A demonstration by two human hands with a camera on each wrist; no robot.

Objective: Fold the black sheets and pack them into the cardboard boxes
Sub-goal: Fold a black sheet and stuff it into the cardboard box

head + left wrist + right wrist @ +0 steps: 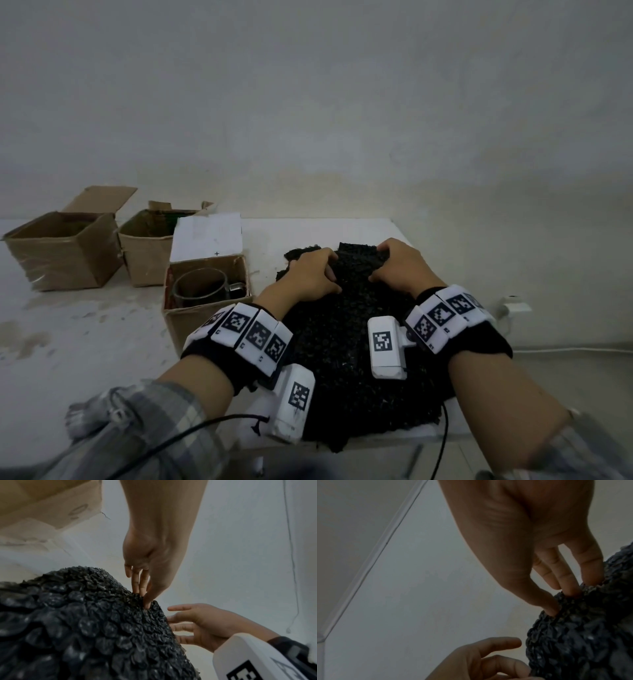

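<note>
A black, bubbly sheet (342, 335) lies bunched on the white table (85, 342) right in front of me. Both hands are at its far end, close together. My left hand (310, 274) curls its fingers into the sheet; in the left wrist view this hand (144, 597) pinches a raised fold of the sheet (85, 622). My right hand (397, 265) grips the lifted far edge, and the right wrist view shows its thumb and fingers (565, 599) on either side of the sheet (582, 635). Three open cardboard boxes stand to the left; the nearest (191, 318) is beside my left wrist.
The nearest box holds a glass mug (202, 287), and its white flap (205, 236) stands up behind it. Two more boxes (147, 253) (61, 253) sit further left by the wall. A white plug (513, 305) and its cable lie beyond the table's right edge.
</note>
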